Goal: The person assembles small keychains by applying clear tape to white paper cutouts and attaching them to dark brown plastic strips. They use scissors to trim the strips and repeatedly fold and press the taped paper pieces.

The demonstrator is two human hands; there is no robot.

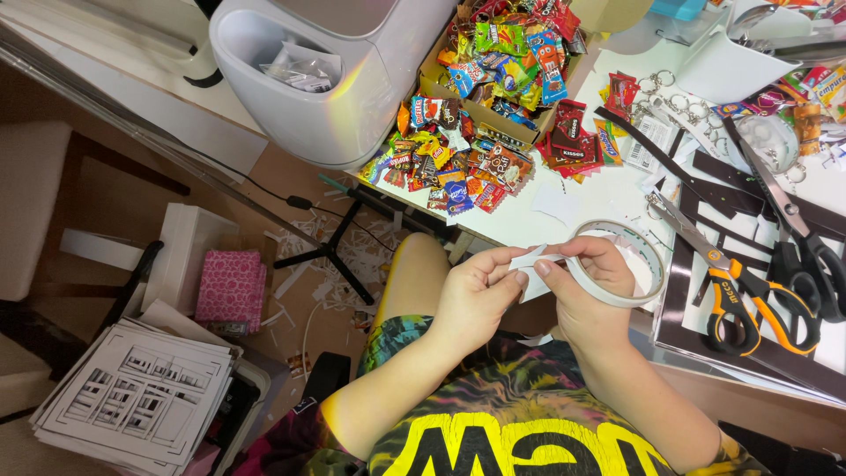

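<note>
My right hand (592,286) grips a white roll of tape (650,264), fingers curled around its rim just above the near edge of the white table (529,225). My left hand (476,295) pinches a loose white strip or paper piece (527,258) that runs from the roll, thumb and fingers closed on it. Both hands meet over my lap, fingertips nearly touching. A pair of orange-handled scissors (731,291) lies on the table just right of the roll.
A cardboard box (480,113) and a spilled pile of colourful candy wrappers (454,167) sit behind my hands. A white machine (335,79) stands at the table's left end. Black-handled scissors (806,247), key rings (679,104), black paper strips lie right. Paper stacks (132,392) rest on the floor.
</note>
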